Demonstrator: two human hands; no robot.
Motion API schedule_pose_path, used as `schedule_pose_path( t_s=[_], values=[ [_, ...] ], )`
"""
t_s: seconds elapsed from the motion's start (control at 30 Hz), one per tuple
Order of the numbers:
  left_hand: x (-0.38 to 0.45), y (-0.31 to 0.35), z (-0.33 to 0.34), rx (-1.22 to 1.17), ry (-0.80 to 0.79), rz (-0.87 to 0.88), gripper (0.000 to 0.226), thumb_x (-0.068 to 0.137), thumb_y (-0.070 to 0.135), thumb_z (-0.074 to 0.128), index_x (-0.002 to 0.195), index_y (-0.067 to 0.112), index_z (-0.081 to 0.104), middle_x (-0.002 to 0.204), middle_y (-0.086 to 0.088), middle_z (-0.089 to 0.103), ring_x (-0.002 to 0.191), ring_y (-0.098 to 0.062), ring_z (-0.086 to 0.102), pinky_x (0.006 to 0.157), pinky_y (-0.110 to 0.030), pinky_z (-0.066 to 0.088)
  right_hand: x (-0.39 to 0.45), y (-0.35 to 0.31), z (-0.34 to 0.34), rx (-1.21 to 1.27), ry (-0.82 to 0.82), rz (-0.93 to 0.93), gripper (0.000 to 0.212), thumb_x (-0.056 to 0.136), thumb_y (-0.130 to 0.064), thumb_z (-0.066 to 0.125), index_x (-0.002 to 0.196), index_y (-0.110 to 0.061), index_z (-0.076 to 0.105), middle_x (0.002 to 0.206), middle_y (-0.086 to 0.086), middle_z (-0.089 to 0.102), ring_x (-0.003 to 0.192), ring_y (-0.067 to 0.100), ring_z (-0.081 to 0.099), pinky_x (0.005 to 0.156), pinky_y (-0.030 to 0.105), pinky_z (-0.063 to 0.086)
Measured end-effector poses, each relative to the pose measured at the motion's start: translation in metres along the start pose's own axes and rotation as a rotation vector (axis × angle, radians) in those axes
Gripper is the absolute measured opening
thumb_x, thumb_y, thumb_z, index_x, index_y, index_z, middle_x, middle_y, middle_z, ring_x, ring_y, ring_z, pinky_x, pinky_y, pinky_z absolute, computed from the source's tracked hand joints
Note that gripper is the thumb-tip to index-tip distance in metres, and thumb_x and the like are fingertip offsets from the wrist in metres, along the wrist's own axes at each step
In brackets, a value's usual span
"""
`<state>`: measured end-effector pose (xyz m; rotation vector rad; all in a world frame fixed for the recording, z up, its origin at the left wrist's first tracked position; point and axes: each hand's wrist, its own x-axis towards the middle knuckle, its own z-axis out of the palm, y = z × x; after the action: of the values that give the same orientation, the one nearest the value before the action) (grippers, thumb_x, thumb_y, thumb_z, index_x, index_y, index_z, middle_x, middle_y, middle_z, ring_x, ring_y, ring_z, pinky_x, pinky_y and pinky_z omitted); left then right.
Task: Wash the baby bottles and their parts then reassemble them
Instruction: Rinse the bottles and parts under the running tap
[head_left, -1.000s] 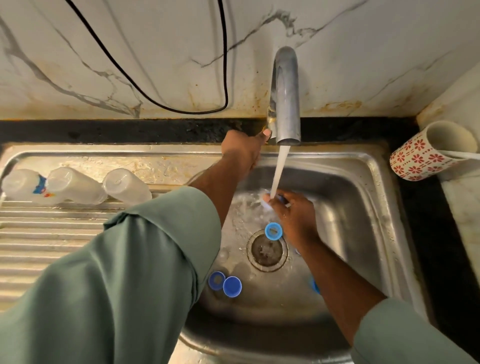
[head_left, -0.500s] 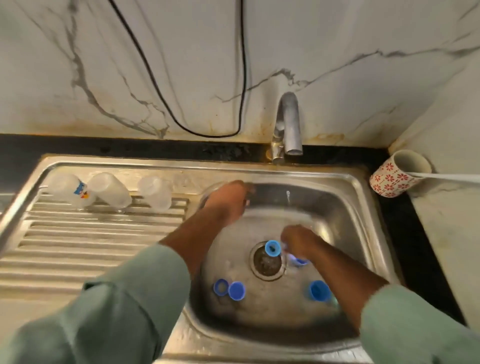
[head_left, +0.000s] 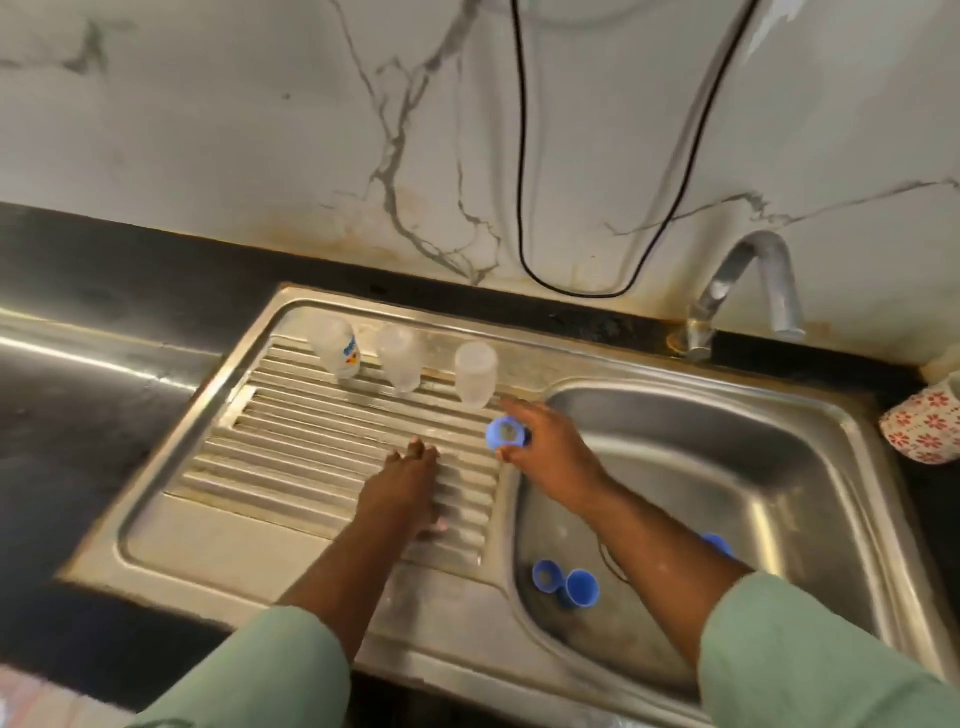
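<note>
Three clear baby bottles (head_left: 400, 364) stand upside down in a row at the back of the ribbed drainboard (head_left: 291, 467). My right hand (head_left: 550, 452) holds a blue screw ring (head_left: 506, 432) at the drainboard's right edge, just in front of the rightmost bottle (head_left: 475, 373). My left hand (head_left: 408, 488) rests flat on the ribs, fingers straight. Down in the sink basin (head_left: 779, 467) lie a blue ring (head_left: 545, 576) and a blue cap (head_left: 582, 588) side by side. Another blue part (head_left: 719, 545) shows behind my right forearm.
The tap (head_left: 748, 291) stands at the back right with no water running. A white cup with red flowers (head_left: 930, 426) sits on the dark counter at the far right. A black cable (head_left: 522, 182) hangs down the marble wall.
The tap is off now. My right hand lifted a blue ring out of the basin and carried it left to the drainboard. My left hand left the tap and came down on the ribs.
</note>
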<state>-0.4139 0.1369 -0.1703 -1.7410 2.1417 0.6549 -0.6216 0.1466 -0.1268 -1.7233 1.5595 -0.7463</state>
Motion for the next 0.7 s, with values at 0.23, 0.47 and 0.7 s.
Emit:
schedule_pose_path(
  t_s=[0.23, 0.47, 0.7],
  values=[
    [0.002, -0.005, 0.001, -0.185, -0.024, -0.038, 0.112, 0.074, 0.030, 0.085, 0.158, 0.023, 0.012, 0.167, 0.003, 0.002, 0.152, -0.031, 0.005, 0.118, -0.054, 0.024, 0.026, -0.014, 0.059, -0.100, 0.035, 0.087, 0.049, 0.077, -0.008, 0.075, 0.124, -0.013, 0.064, 0.120, 0.009, 0.061, 0.111, 0.024, 0.057, 0.094, 0.029, 0.043],
    [0.001, 0.000, -0.002, -0.162, -0.041, -0.046, 0.110, 0.071, 0.028, 0.088, 0.157, 0.019, 0.019, 0.165, 0.000, 0.012, 0.151, -0.032, 0.014, 0.115, -0.053, 0.031, 0.024, -0.009, 0.079, -0.088, 0.140, 0.174, 0.041, 0.081, -0.007, 0.069, 0.121, -0.015, 0.064, 0.118, 0.003, 0.064, 0.109, 0.020, 0.058, 0.087, 0.021, 0.039],
    [-0.017, 0.003, -0.015, -0.131, -0.016, -0.062, 0.091, 0.074, 0.032, 0.085, 0.149, 0.018, 0.035, 0.155, -0.002, 0.036, 0.140, -0.028, 0.037, 0.108, -0.041, 0.041, -0.006, -0.002, 0.050, 0.037, 0.134, 0.182, 0.051, 0.077, -0.017, 0.080, 0.125, -0.017, 0.062, 0.119, -0.005, 0.061, 0.110, 0.011, 0.056, 0.098, 0.028, 0.044]
  ],
)
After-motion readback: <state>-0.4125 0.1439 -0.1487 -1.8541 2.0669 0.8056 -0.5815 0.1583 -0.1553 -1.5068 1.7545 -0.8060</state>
